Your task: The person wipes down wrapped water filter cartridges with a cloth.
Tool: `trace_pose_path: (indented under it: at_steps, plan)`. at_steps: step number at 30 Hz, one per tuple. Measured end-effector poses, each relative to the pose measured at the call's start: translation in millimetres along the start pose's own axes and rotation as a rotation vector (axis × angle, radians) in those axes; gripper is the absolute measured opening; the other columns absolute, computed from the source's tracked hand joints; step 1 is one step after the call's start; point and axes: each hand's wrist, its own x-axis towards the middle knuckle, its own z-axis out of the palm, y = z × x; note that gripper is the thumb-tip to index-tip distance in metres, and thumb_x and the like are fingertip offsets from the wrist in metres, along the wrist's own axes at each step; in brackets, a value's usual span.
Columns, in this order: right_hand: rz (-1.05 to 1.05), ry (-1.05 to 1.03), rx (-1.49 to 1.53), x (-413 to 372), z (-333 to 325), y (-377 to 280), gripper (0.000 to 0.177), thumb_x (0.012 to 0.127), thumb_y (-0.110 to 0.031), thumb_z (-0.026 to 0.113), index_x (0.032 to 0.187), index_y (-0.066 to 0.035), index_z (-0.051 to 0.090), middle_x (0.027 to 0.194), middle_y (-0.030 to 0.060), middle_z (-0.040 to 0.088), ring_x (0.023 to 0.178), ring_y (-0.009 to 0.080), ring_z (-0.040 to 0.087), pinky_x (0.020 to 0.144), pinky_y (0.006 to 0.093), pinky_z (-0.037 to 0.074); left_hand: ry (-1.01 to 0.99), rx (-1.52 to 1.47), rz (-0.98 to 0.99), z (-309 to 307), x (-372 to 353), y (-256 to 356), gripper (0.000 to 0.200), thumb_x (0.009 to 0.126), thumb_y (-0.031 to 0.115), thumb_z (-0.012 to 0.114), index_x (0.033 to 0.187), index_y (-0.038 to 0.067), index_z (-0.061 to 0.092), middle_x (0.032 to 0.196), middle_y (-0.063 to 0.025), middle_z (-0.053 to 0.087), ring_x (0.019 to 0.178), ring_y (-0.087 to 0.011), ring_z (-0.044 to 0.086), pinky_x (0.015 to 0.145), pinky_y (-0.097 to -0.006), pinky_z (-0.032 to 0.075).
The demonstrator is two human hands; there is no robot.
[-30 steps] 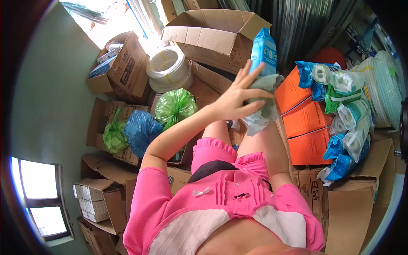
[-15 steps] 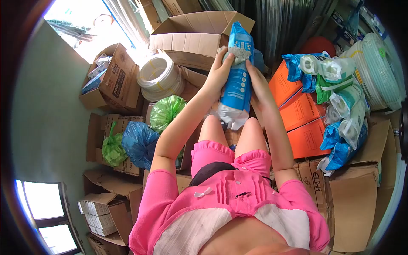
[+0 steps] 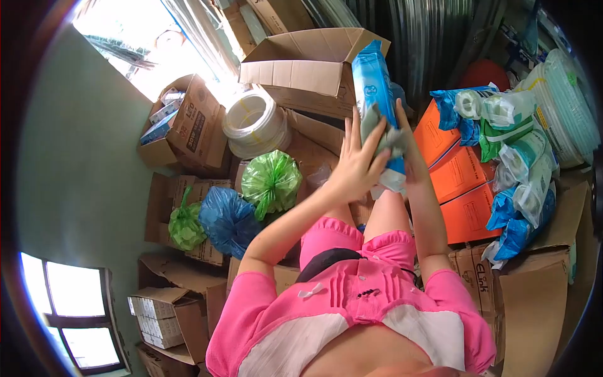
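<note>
A long blue-and-white plastic packet [image 3: 372, 80] is raised above my knees, its pale end toward me. My right hand [image 3: 411, 147] grips it along the right side, with the fingertips showing past the edge. Across the front of the packet lies my left hand [image 3: 359, 162], its fingers stretched over a bunched grey cloth [image 3: 394, 139] that it presses against the plastic. Part of the cloth pokes out between the thumb and fingers. The hands and cloth cover the packet's middle.
Behind the packet stands an open cardboard box [image 3: 301, 72]. Coiled white tubing [image 3: 254, 122] and tied green [image 3: 271, 182] and blue bags [image 3: 227, 220] are at left. Orange boxes [image 3: 461, 182] with more blue and white packets [image 3: 527, 169] on top stand at right.
The packet has turned, showing another face. My left hand has moved from its upper left edge down across its front with the cloth. The whole view has shifted slightly.
</note>
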Motion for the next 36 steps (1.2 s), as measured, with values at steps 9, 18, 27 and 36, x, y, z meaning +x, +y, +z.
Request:
trace_pose_path:
  at_steps: [9,18,27,36]
  plan:
    - [0.080,-0.228,0.193,4.0,-21.3,32.5,0.065,0.099,-0.059,0.046,0.140,-0.009,0.050,0.122,0.0172,0.063,0.104,0.0273,0.067,0.089,0.0418,0.057,0.186,0.085,-0.036,-29.7,66.6,-31.4,0.049,0.100,0.021,0.052,0.146,0.006,0.044,0.158,-0.0349,0.014,0.146,-0.0545,0.011,0.120,-0.0546,0.016]
    - [0.015,-0.275,0.329,14.8,-24.9,34.3,0.065,0.099,-0.055,0.046,0.142,-0.006,0.047,0.132,0.0173,0.057,0.117,0.0280,0.061,0.098,0.0456,0.053,-0.217,0.206,0.264,-44.6,15.8,-0.2,0.047,0.094,0.028,0.061,0.140,0.023,0.057,0.164,-0.0148,0.021,0.147,-0.0555,-0.003,0.116,-0.0674,0.009]
    - [0.218,-0.405,0.286,30.8,-38.1,42.1,0.073,0.096,-0.064,0.045,0.141,-0.007,0.047,0.129,0.0175,0.060,0.106,0.0324,0.066,0.090,0.0483,0.057,0.179,-0.888,-0.604,-20.5,72.3,-46.2,0.058,0.104,0.036,0.049,0.154,0.010,0.033,0.141,-0.0181,0.050,0.130,-0.0243,0.048,0.111,-0.0324,0.035]
    - [0.176,-0.156,0.104,5.8,-10.0,13.0,0.065,0.100,-0.060,0.043,0.144,-0.012,0.047,0.138,0.0104,0.057,0.118,0.0272,0.061,0.097,0.0418,0.054,0.130,-0.436,-0.128,-5.1,44.2,-56.8,0.054,0.100,0.021,0.050,0.151,0.008,0.038,0.156,-0.0213,0.028,0.145,-0.0344,0.029,0.118,-0.0375,0.023]
